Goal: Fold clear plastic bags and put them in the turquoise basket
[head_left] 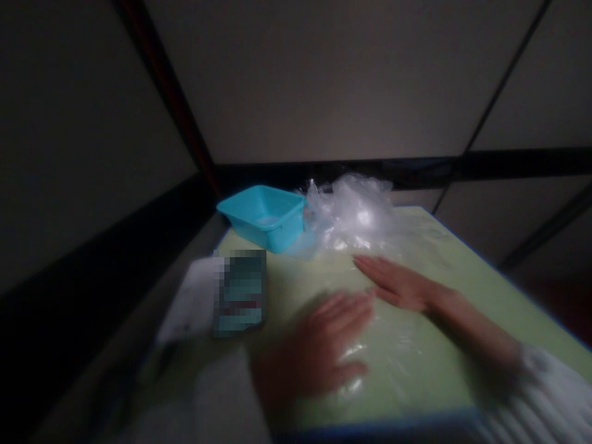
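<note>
- Your left hand (319,351) lay open and flat, palm down, on a clear thin plastic sheet (388,345) spread over the pale green worktop (499,302); its outline was blurred.
- Your right hand (398,285) also lay open, fingers straight and together, pressing the same sheet just beyond the left hand.
- Judged from this pose, the step was smoothing the film: you did well to keep both palms flat and work outward so that creases were not trapped.
- A crumpled heap of clear plastic film (356,216) sat at the far edge, touching a turquoise rectangular plastic tub (266,217).
- A white paper sheet (194,299) lay at the left edge.
- Plain grey partition panels (324,80) with dark frames enclosed the dim room.
</note>
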Demonstrator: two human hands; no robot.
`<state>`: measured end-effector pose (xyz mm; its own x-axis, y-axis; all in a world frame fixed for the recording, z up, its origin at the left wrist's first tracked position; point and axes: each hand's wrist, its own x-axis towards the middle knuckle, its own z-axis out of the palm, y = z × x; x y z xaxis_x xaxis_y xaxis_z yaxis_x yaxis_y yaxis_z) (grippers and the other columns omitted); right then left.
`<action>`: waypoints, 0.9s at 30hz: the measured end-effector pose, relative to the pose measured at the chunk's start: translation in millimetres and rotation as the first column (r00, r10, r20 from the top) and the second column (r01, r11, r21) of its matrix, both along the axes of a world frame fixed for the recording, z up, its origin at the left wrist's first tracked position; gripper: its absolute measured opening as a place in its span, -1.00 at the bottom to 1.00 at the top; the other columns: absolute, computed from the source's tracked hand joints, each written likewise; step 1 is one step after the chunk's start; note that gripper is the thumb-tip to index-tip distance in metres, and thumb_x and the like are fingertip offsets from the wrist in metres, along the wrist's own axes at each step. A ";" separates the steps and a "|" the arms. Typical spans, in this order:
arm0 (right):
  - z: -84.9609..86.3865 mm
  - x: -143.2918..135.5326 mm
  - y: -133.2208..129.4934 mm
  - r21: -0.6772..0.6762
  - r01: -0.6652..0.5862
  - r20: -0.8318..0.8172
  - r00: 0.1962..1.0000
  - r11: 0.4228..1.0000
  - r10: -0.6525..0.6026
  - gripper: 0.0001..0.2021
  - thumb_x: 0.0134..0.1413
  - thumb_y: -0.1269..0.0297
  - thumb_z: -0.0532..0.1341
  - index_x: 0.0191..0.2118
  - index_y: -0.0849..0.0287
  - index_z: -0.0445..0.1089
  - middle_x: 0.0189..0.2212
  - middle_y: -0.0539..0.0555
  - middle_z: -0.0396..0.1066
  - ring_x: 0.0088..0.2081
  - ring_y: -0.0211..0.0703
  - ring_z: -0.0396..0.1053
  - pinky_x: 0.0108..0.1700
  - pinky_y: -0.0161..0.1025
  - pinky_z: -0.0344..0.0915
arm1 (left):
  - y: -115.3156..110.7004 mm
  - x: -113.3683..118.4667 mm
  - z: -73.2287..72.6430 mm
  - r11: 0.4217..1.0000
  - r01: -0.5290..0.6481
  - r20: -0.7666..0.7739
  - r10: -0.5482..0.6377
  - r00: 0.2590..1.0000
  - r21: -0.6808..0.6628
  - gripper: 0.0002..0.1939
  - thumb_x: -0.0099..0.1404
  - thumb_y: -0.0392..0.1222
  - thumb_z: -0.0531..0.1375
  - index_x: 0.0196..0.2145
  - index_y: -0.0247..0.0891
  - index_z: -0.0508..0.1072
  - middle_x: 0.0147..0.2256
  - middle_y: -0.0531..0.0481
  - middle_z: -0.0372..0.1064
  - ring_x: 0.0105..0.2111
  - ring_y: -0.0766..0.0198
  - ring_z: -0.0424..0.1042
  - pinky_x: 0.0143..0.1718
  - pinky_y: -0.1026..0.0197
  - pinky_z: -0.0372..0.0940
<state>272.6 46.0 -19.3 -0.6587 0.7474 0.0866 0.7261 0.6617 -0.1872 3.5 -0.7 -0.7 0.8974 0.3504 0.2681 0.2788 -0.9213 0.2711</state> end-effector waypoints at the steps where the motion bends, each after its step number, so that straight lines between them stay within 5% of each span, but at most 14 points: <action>1: 3.1 0.2 -1.1 0.003 0.009 -0.001 1.000 1.000 -0.009 -0.35 0.30 -0.06 -0.13 0.37 0.17 -0.24 0.33 0.18 -0.20 0.32 0.04 -0.16 0.30 0.10 -0.11 | 6.7 -2.7 -6.7 0.984 -0.176 0.027 0.176 0.984 0.002 -0.39 0.39 -0.01 0.00 0.27 -0.38 0.01 0.30 -0.22 -0.09 0.30 0.08 -0.09 0.29 -0.08 -0.07; 3: 8.7 -4.4 -3.7 0.017 0.034 -0.021 0.999 0.999 -0.034 -0.34 0.30 -0.06 -0.11 0.36 0.20 -0.22 0.32 0.20 -0.21 0.32 0.07 -0.17 0.30 0.11 -0.09 | 20.7 -8.0 -19.3 0.908 -0.420 0.083 0.418 0.905 0.004 -0.48 0.42 -0.11 -0.06 0.25 -0.39 0.06 0.29 -0.25 -0.05 0.29 0.12 -0.05 0.27 -0.03 0.00; 6: 10.0 -24.2 -8.3 0.038 0.038 -0.082 0.996 0.999 -0.035 -0.34 0.30 -0.04 -0.10 0.36 0.23 -0.22 0.33 0.21 -0.20 0.32 0.06 -0.17 0.30 0.08 -0.07 | 38.0 -14.0 -34.3 0.855 -0.516 0.072 0.512 0.856 0.056 -0.50 0.43 -0.12 -0.09 0.23 -0.44 0.09 0.28 -0.29 -0.02 0.29 0.10 -0.04 0.27 -0.02 0.01; 14: -12.4 -67.7 -16.8 0.009 -0.080 -0.098 0.992 0.997 0.081 -0.35 0.32 -0.02 -0.11 0.35 0.30 -0.17 0.33 0.26 -0.16 0.33 -0.04 -0.17 0.33 -0.01 -0.14 | 48.8 -20.9 -59.5 0.845 -0.493 -0.031 0.509 0.860 0.207 -0.45 0.40 -0.07 -0.04 0.22 -0.49 0.08 0.26 -0.37 -0.01 0.28 0.00 -0.02 0.24 -0.09 0.06; 27: -15.0 -19.8 -3.0 0.017 0.065 -0.036 0.997 0.998 -0.064 -0.33 0.30 -0.07 -0.17 0.36 0.25 -0.22 0.33 0.21 -0.21 0.33 0.04 -0.20 0.32 0.04 -0.10 | 49.6 -25.2 -54.4 0.865 -0.465 -0.075 0.485 0.871 0.187 -0.36 0.40 0.04 -0.05 0.24 -0.50 0.01 0.28 -0.39 -0.08 0.30 0.00 -0.11 0.26 -0.08 -0.01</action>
